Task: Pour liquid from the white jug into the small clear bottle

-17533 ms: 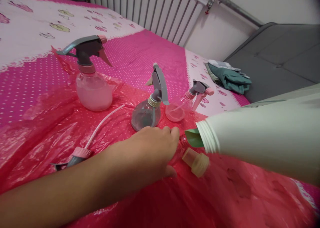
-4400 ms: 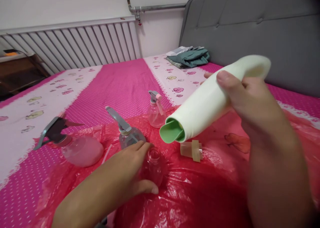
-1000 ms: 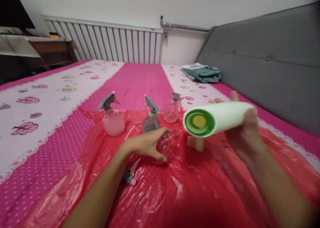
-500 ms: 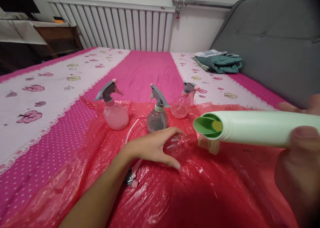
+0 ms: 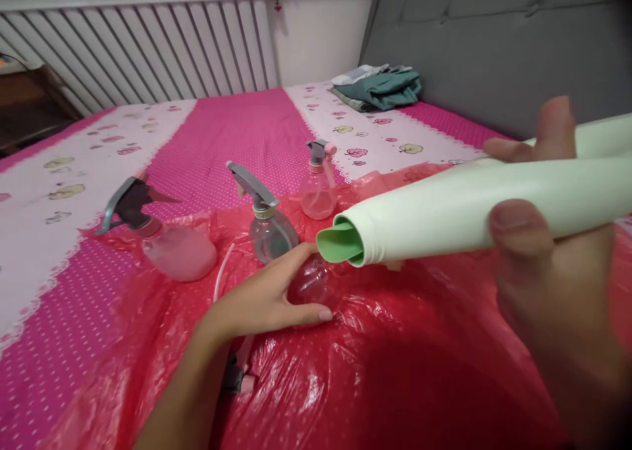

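Note:
My left hand curves its thumb and fingers around a clear pinkish bottle without a spray head. In my right hand is a pale green jug, tilted, with a green pouring spout in its mouth. The spout is close above the bottle's neck, which it partly hides; I cannot make out any liquid flowing. A loose spray head lies below my left wrist, and a white tube shows beyond it.
Behind my left hand are a pink spray bottle, a grey one and another pink one. Red plastic sheeting covers part of the bed. Folded clothes lie by the grey headboard; a radiator stands behind.
The view has turned right. The jug has come in over the bottle, its spout now nearer the neck. The left pink spray bottle appears more tilted. My left hand keeps its hold.

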### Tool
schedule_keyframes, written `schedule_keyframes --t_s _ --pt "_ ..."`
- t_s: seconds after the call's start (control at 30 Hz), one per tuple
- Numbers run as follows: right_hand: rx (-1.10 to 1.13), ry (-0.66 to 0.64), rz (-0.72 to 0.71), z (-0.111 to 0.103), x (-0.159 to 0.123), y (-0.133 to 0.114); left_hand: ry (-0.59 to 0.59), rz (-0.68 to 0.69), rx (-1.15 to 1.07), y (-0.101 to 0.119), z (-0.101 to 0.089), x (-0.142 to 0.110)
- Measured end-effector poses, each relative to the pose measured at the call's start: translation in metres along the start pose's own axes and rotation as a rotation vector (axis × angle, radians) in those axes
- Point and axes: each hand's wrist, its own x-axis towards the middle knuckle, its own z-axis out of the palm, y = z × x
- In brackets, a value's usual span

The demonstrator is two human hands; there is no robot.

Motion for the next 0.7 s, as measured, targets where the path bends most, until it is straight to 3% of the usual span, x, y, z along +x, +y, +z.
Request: schedule_keyframes --t_s 0.17,0.37,0.5,0.63,0.7 --pt "0.020 -0.013 -0.049 -0.005 0.001 -0.001 0.013 -0.022 0.001 0.004 0.000 0.000" --pt "0.172 0.147 0.295 -0.016 0.004 0.001 0.008 -0.114 0.058 0.005 -0.003 -0.003" --pt "0.236 0.189 0.361 -0.022 0.011 0.006 0.028 -0.104 0.049 0.005 -0.003 -0.004" --pt "0.289 0.326 0.402 -0.027 0.014 0.005 0.019 -0.120 0.071 0.004 -0.004 -0.004" --pt "0.305 0.318 0.458 -0.027 0.012 0.000 0.011 -0.128 0.079 0.003 -0.004 -0.004"
